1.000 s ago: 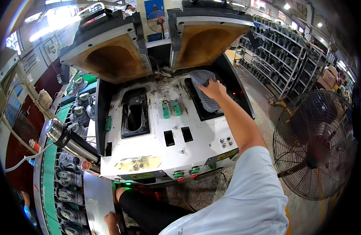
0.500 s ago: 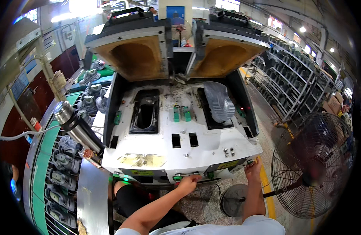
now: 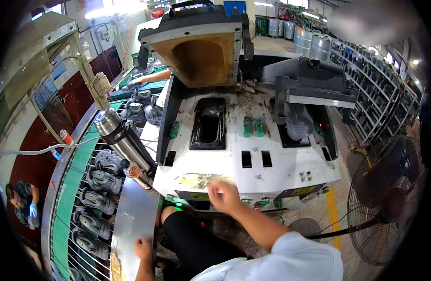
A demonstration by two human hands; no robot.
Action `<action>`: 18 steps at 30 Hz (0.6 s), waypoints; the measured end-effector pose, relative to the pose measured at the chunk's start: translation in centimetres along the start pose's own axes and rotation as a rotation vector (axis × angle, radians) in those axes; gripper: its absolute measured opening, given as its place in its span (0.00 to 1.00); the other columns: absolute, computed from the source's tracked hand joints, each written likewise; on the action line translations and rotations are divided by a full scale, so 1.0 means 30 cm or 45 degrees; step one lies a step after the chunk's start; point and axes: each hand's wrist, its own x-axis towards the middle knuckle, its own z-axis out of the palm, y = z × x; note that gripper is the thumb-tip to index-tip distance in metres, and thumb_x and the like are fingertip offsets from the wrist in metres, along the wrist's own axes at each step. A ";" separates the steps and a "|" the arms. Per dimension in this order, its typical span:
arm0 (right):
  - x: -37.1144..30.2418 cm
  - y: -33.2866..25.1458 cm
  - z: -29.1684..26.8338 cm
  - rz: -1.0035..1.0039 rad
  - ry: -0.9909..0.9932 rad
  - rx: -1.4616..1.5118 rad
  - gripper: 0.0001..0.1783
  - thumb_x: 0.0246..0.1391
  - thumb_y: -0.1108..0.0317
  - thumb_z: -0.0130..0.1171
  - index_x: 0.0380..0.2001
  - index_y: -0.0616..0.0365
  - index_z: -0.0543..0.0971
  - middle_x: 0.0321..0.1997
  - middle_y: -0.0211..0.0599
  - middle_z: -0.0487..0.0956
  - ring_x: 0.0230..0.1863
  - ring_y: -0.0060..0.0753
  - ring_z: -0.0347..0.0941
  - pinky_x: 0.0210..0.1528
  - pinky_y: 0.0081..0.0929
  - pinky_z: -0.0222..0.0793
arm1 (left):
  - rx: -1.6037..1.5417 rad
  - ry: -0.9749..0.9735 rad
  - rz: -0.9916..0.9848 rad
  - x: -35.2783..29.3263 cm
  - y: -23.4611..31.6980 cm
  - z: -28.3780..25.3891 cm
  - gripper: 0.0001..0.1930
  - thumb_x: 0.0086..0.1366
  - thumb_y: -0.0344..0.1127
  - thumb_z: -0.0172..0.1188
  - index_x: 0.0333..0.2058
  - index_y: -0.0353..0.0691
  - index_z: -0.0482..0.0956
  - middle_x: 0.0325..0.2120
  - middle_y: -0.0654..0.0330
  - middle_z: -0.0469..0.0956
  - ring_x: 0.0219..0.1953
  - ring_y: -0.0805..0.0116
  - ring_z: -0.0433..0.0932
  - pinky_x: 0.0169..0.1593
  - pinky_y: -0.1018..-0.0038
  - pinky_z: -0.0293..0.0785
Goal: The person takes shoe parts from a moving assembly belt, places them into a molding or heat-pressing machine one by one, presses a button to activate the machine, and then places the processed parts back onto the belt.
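Observation:
My right hand [image 3: 224, 194], fingers curled in and nothing visible in them, is over the front edge of a white two-station press [image 3: 234, 173]. My left hand [image 3: 142, 248] is lower left, curled beside the metal ledge [image 3: 126, 234], with nothing visible in it. The left lid [image 3: 192, 51] stands raised, its tan hollowed pad facing me, above a black-framed recess [image 3: 209, 129]. The right lid [image 3: 314, 89] hangs partly lowered over a grey, ridged, shoe-shaped piece [image 3: 299, 124], hiding its far end. Green-ringed buttons [image 3: 262, 203] line the press front.
Grey shoes [image 3: 96, 201] sit on a roller rack at left, beside a steel flask [image 3: 119, 136] and a bottle [image 3: 137, 175]. A large fan [image 3: 384, 206] stands at right before shoe racks [image 3: 365, 79]. A co-worker [image 3: 23, 203] is far left; another person's arm [image 3: 154, 76] reaches over shoes.
The right lid has come down from upright. Both my hands have left the front buttons: the right moved leftward over the press edge, the left down toward the ledge. The view has turned right.

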 end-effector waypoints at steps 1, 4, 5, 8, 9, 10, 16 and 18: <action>0.119 0.042 0.060 0.049 -0.001 -0.098 0.06 0.47 0.70 0.60 0.30 0.57 0.77 0.23 0.39 0.74 0.23 0.37 0.72 0.26 0.30 0.67 | 0.039 0.101 0.016 0.019 -0.106 -0.093 0.09 0.54 0.36 0.55 0.26 0.36 0.75 0.21 0.49 0.76 0.25 0.50 0.75 0.31 0.59 0.71; 0.525 0.166 0.185 0.297 0.079 -0.084 0.21 0.45 0.63 0.60 0.44 0.56 0.74 0.35 0.39 0.75 0.36 0.40 0.75 0.39 0.33 0.72 | 0.298 0.080 -0.072 0.054 -0.323 -0.373 0.09 0.54 0.35 0.54 0.31 0.36 0.73 0.26 0.45 0.77 0.29 0.43 0.77 0.34 0.55 0.72; 0.621 0.234 0.187 0.330 0.073 -0.413 0.30 0.44 0.60 0.59 0.52 0.55 0.68 0.47 0.45 0.72 0.47 0.46 0.72 0.48 0.40 0.70 | 0.416 0.182 -0.136 0.040 -0.296 -0.408 0.08 0.52 0.34 0.55 0.29 0.36 0.74 0.24 0.46 0.77 0.28 0.44 0.76 0.33 0.54 0.71; 0.829 0.409 0.186 0.456 0.167 -0.968 0.41 0.42 0.57 0.60 0.61 0.55 0.61 0.56 0.54 0.64 0.55 0.58 0.65 0.53 0.47 0.67 | 0.438 -0.400 -0.302 0.007 -0.009 -0.638 0.22 0.67 0.42 0.43 0.55 0.36 0.69 0.46 0.37 0.74 0.49 0.41 0.73 0.52 0.58 0.69; 0.877 0.467 0.182 0.549 0.170 -1.073 0.42 0.43 0.55 0.61 0.62 0.56 0.61 0.57 0.55 0.63 0.56 0.57 0.64 0.54 0.46 0.66 | 0.477 -0.469 -0.394 0.020 0.047 -0.659 0.22 0.67 0.42 0.44 0.56 0.37 0.69 0.46 0.38 0.74 0.49 0.41 0.73 0.53 0.58 0.68; 0.906 0.528 0.165 0.603 0.162 -1.186 0.41 0.44 0.54 0.61 0.61 0.57 0.62 0.58 0.54 0.63 0.57 0.56 0.63 0.55 0.46 0.64 | 0.428 -0.445 -0.352 0.029 0.045 -0.660 0.23 0.67 0.42 0.44 0.55 0.36 0.69 0.46 0.38 0.74 0.49 0.41 0.73 0.53 0.58 0.68; 0.918 0.756 0.121 0.674 0.150 -1.272 0.16 0.52 0.60 0.57 0.42 0.54 0.81 0.44 0.44 0.78 0.50 0.48 0.71 0.48 0.44 0.72 | 0.433 -0.400 -0.275 0.080 -0.003 -0.636 0.22 0.66 0.40 0.46 0.54 0.34 0.71 0.47 0.39 0.74 0.49 0.43 0.73 0.52 0.59 0.70; 0.903 0.773 0.145 0.523 0.185 -1.303 0.16 0.51 0.63 0.60 0.43 0.55 0.81 0.43 0.44 0.80 0.47 0.46 0.74 0.48 0.42 0.73 | 0.392 -0.365 -0.329 0.082 -0.016 -0.616 0.21 0.65 0.39 0.47 0.53 0.34 0.71 0.46 0.39 0.75 0.49 0.43 0.74 0.52 0.59 0.70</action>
